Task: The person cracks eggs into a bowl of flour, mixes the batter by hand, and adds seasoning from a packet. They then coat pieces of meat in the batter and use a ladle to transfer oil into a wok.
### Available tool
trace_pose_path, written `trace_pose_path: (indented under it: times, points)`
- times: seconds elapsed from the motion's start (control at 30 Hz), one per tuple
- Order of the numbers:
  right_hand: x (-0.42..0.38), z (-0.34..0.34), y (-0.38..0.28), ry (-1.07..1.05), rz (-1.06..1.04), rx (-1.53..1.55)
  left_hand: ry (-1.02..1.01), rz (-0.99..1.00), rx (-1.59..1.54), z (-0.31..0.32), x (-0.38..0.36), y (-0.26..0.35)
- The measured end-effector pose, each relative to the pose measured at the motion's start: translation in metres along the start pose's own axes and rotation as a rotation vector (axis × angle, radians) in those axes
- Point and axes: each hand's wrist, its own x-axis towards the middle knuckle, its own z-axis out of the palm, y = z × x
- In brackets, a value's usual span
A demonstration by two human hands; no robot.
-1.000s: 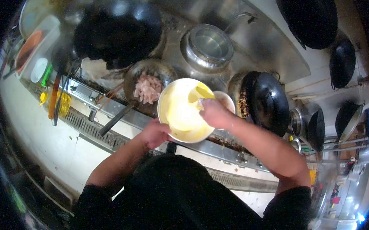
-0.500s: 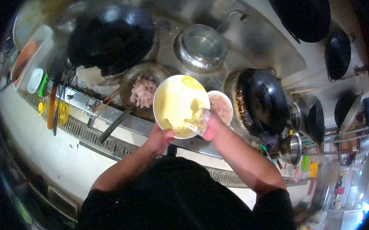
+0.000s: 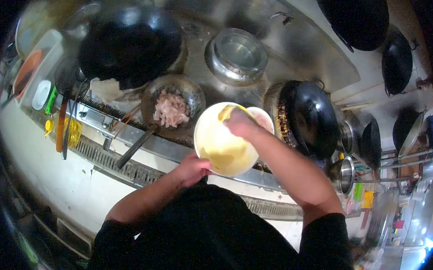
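A white bowl (image 3: pixel 225 148) with a yellow mixture inside is tilted in front of my body. My left hand (image 3: pixel 194 169) grips its lower left rim. Over the bowl's upper right part is my right hand (image 3: pixel 239 122), blurred, its fingers hidden or smeared, so what it holds cannot be made out. Partly behind the bowl and my right arm stands a smaller white bowl (image 3: pixel 261 118) of pale pink pieces. To the left, a strainer ladle (image 3: pixel 194 93) holds pale pink meat pieces (image 3: pixel 171 110).
A large black wok (image 3: pixel 130 46) is at the upper left, another dark wok (image 3: pixel 313 119) at the right. A metal pot (image 3: pixel 238 56) stands between them at the back. A yellow oil bottle (image 3: pixel 72 133) is at the left, a steel bowl (image 3: pixel 343 174) at the right.
The bowl has moved right and slightly toward my body, with my left hand on it. My right hand has shifted from its lower right side up to its upper part.
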Motion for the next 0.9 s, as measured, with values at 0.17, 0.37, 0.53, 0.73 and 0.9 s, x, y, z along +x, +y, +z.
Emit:
trace_pose_path:
  times: [0.17,0.37,0.53,0.73,0.9]
  points:
    - [-0.034,0.011,-0.051,0.027,-0.159,-0.479,0.022,-0.045,0.098,0.0,0.001,0.004]
    - [-0.066,0.009,-0.041,-0.186,-0.388,-0.464,-0.003,-0.032,0.09,-0.015,0.002,0.008]
    - [-0.087,-0.033,-0.024,-0.038,-0.7,-0.654,-0.011,0.043,0.012,-0.017,0.003,0.013]
    - [-0.077,-0.055,-0.034,0.123,-0.484,-0.52,0.001,0.043,-0.021,-0.017,0.008,0.016]
    - [-0.076,-0.061,-0.049,0.03,-0.199,-0.415,0.0,0.075,-0.078,-0.008,0.008,0.018]
